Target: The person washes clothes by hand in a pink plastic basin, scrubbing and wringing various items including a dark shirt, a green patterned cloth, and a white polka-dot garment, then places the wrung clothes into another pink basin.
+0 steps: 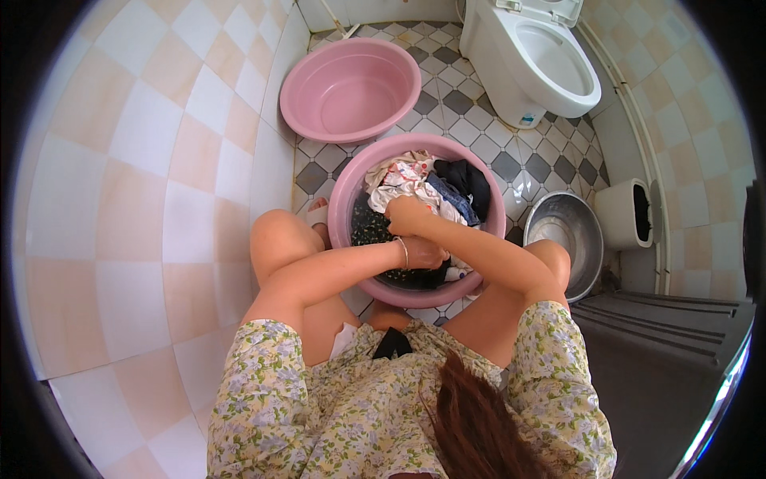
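Note:
Before me a pink plastic basin (341, 197) holds a heap of wet laundry. My right hand (408, 215) is closed over the edge of a white patterned garment (407, 175) near the basin's middle. Just below it and to the right, my left hand (426, 252), with a bracelet at the wrist, has curled fingers; what lies inside them is hidden. My forearms cross in front of the basin's near side. A dark speckled cloth (368, 224) lies at the left in the basin. Blue denim (452, 197) and a black garment (470, 179) lie at the right.
A second pink basin (353, 90) stands on the tiled floor beyond, beside the left wall. The toilet (514, 72) is at the back right. A metal basin (562, 227) stands by my right knee, near a white bin (619, 212) and a dark ridged surface (658, 323).

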`<move>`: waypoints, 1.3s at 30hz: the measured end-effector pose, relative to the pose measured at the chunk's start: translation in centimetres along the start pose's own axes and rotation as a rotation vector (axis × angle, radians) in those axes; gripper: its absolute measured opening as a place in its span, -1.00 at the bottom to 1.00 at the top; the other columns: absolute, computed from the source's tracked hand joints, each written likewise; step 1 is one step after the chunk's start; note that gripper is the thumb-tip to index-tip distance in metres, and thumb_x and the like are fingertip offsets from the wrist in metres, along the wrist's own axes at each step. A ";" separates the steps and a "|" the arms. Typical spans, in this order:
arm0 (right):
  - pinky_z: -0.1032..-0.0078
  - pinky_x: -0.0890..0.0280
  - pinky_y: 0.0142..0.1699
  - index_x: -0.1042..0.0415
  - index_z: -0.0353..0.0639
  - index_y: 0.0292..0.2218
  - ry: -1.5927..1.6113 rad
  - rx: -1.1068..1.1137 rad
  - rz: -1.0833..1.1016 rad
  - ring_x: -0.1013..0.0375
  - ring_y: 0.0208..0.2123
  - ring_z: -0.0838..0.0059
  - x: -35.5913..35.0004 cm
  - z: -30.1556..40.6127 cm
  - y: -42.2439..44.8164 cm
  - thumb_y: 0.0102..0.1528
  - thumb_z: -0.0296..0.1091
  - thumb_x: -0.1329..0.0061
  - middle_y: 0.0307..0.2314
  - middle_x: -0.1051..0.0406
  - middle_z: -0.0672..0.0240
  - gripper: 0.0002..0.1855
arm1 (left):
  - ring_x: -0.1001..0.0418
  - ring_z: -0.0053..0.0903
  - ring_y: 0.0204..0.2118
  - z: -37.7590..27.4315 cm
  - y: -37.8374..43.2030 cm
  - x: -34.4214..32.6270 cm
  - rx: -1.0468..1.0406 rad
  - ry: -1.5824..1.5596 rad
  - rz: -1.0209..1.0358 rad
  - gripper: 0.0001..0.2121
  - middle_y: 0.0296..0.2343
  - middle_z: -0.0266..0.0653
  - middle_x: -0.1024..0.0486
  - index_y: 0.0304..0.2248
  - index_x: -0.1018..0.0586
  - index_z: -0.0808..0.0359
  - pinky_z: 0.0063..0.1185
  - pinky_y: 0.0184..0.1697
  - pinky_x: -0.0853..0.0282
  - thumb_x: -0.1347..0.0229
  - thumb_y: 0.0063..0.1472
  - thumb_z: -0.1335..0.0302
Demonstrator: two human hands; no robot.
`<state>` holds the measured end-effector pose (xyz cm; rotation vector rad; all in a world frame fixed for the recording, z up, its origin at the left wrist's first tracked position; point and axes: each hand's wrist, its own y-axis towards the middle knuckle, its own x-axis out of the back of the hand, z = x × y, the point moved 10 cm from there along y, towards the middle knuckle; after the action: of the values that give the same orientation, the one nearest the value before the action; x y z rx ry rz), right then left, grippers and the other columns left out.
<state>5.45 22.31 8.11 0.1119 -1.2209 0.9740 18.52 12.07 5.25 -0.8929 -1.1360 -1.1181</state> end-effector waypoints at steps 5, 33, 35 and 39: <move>0.33 -0.33 -0.35 -0.50 -0.20 -0.51 0.856 -0.025 -0.215 -0.43 -0.51 0.25 5.4 -8.6 2.3 -0.24 -0.25 -0.04 -0.50 -0.46 0.14 -0.76 | -0.36 -0.44 -0.16 6.9 -1.1 11.3 0.002 -0.250 -0.255 -0.93 -0.37 -0.45 -0.49 -0.59 -0.55 0.14 -0.41 -0.09 -0.30 -0.03 -0.12 0.47; 0.43 -0.26 -0.13 -0.43 -0.18 -0.27 0.338 -0.066 -0.214 -0.40 -0.26 0.27 10.0 -10.7 -9.4 -0.06 -0.13 -0.04 -0.28 -0.36 0.14 -0.64 | -0.22 -0.20 0.03 26.3 -24.4 3.3 1.593 -2.138 -1.604 -0.44 0.02 0.03 -0.14 0.05 -0.12 0.35 -0.24 0.08 -0.19 -0.04 0.13 0.30; 0.38 -0.25 -0.12 -0.43 -0.17 -0.27 0.169 -0.057 -0.157 -0.39 -0.24 0.22 6.9 -11.8 -8.1 -0.06 -0.09 -0.02 -0.27 -0.37 0.12 -0.62 | -0.25 -0.22 0.02 26.1 -23.3 2.8 1.508 -2.245 -1.434 -0.50 -0.01 0.03 -0.19 0.03 -0.15 0.36 -0.30 0.07 -0.21 0.00 0.15 0.36; 0.36 -0.23 -0.10 -0.41 -0.18 -0.19 0.134 -0.012 0.177 -0.39 -0.25 0.18 -2.5 -13.0 -4.4 -0.07 -0.07 -0.01 -0.28 -0.41 0.10 -0.54 | -0.34 -0.37 -0.05 23.5 -19.8 3.6 1.284 -2.336 -1.079 -0.67 -0.12 -0.05 -0.36 -0.09 -0.33 0.39 -0.47 0.02 -0.27 0.07 0.19 0.40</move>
<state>18.01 25.43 2.79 -0.0716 -1.1268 1.1095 -5.87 29.09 13.80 0.0485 -3.6801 0.9561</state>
